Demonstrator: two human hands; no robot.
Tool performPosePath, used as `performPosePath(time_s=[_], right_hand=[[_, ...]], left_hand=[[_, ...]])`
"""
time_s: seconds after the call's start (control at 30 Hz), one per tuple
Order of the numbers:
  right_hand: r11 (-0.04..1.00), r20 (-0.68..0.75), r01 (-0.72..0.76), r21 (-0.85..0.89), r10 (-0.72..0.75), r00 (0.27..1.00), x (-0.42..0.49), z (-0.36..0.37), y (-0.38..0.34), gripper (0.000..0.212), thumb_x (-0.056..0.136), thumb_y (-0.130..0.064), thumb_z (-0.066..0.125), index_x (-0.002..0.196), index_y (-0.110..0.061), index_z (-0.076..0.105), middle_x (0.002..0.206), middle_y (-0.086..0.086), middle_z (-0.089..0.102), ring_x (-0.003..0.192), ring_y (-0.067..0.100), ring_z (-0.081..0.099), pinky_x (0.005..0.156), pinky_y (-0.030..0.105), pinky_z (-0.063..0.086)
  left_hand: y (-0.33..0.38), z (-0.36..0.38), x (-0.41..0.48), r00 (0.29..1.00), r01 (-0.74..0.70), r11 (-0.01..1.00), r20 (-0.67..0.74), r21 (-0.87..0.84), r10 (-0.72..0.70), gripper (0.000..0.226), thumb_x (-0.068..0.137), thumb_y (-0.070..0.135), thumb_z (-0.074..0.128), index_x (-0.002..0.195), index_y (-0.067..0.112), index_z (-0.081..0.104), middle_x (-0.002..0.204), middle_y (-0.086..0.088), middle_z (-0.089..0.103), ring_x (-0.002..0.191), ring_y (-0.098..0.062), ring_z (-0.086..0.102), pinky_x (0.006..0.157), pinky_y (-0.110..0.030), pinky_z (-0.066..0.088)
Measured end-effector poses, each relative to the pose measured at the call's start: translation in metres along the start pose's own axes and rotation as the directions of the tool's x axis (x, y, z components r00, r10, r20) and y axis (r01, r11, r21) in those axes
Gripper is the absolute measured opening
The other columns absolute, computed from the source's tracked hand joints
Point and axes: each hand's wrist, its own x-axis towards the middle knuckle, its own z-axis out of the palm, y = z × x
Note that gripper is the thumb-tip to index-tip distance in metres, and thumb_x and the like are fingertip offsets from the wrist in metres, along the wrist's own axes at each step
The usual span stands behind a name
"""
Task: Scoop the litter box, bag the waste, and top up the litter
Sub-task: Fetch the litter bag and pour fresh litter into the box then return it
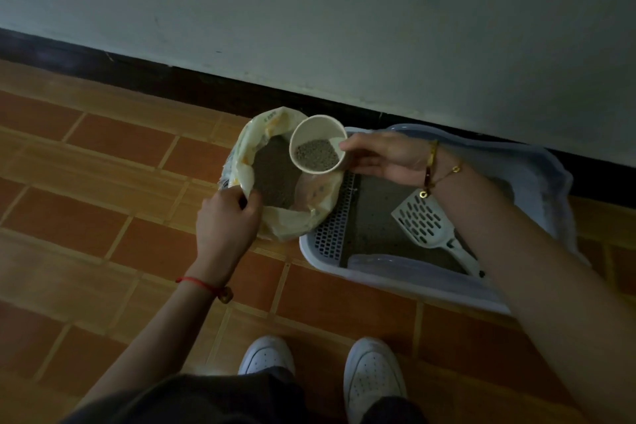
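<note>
Centre of frame: your right hand (385, 157) holds a white paper cup (316, 129), thumb over the rim and fingers wrapped behind the wall, so the grip is closed on the cup. The cup is roughly a third full of grey granular litter and hangs above the open mouth of a cream plastic litter bag (284, 225), which stands on the brown tiled floor (113, 148). At centre left, your left hand (227, 217) pinches the bag's rolled rim between thumb and curled fingers, keeping the mouth spread. At centre right, just beside the bag and touching it, sits the pale blue plastic litter box (537, 162). It has a white perforated step (332, 231) at its near end, and a white slotted plastic scoop (425, 217) lies on the grey litter inside. The step in hand appears to be the top-up. Keep the cup level as you carry it across the perforated step, so that loose grains fall into the bag or the tray rather than onto the tiles. Tip it low over the bare litter, clear of the scoop. Keep your left hand on the rim so the bag does not slump. There is faint print on the bag's upper fold, but it is too small and dim to read, and no brand is legible anywhere.
</note>
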Motion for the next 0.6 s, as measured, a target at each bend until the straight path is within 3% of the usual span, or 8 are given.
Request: performPosePath(time_s=[0.13,0.23,0.33,0.43,0.6], right_hand=[[0.999,-0.185,0.029,-0.016,-0.031,0.982,-0.023,-0.037,0.009,0.007,0.084,-0.014,0.065,0.091,-0.015,0.067,0.093,0.002,0.072,0.098,0.016,0.064,0.103,0.032,0.043],[0.993,-0.286,-0.037,-0.114,0.003,0.958,-0.034,-0.059,0.024,0.029,0.075,-0.022,0.075,0.100,-0.009,0.068,0.108,0.012,0.069,0.106,0.025,0.063,0.106,0.042,0.042],[0.920,-0.387,-0.172,-0.352,0.025,0.922,-0.041,-0.065,0.039,0.054,0.054,-0.043,0.084,0.098,-0.017,0.067,0.105,0.007,0.069,0.099,0.023,0.065,0.094,0.042,0.051],[0.847,-0.362,-0.227,-0.481,0.044,0.931,-0.049,-0.064,0.044,0.037,0.066,-0.033,0.081,0.096,-0.016,0.067,0.096,0.006,0.072,0.088,0.020,0.068,0.082,0.037,0.056],[0.741,-0.385,-0.194,-0.643,-0.094,0.918,-0.057,-0.062,0.047,0.061,0.059,-0.038,0.083,0.111,-0.019,0.058,0.102,0.001,0.065,0.092,0.019,0.064,0.080,0.038,0.055]], left_hand=[[0.002,-0.002,0.001,1.000,-0.005,1.000,0.000,0.012,0.005,0.038,0.097,0.025,0.053,0.068,0.001,0.061,0.051,-0.004,0.054,0.038,-0.012,0.044,0.038,-0.019,0.032],[0.004,-0.001,0.001,1.000,-0.005,1.000,-0.013,0.015,0.005,0.039,0.095,0.025,0.053,0.066,0.000,0.060,0.053,-0.011,0.056,0.041,-0.018,0.046,0.042,-0.024,0.036],[0.005,0.003,0.002,0.999,0.000,0.999,-0.042,0.041,0.001,0.041,0.093,0.023,0.053,0.062,-0.004,0.055,0.053,-0.019,0.054,0.044,-0.023,0.043,0.047,-0.031,0.036],[0.005,0.005,0.002,0.999,-0.003,0.999,-0.035,0.043,0.004,0.042,0.092,0.026,0.052,0.064,-0.005,0.056,0.053,-0.018,0.053,0.045,-0.024,0.042,0.048,-0.033,0.036],[0.006,0.005,0.002,0.999,-0.001,0.998,-0.034,0.055,0.003,0.042,0.092,0.024,0.053,0.059,-0.001,0.054,0.049,-0.010,0.047,0.043,-0.022,0.040,0.048,-0.029,0.034]])
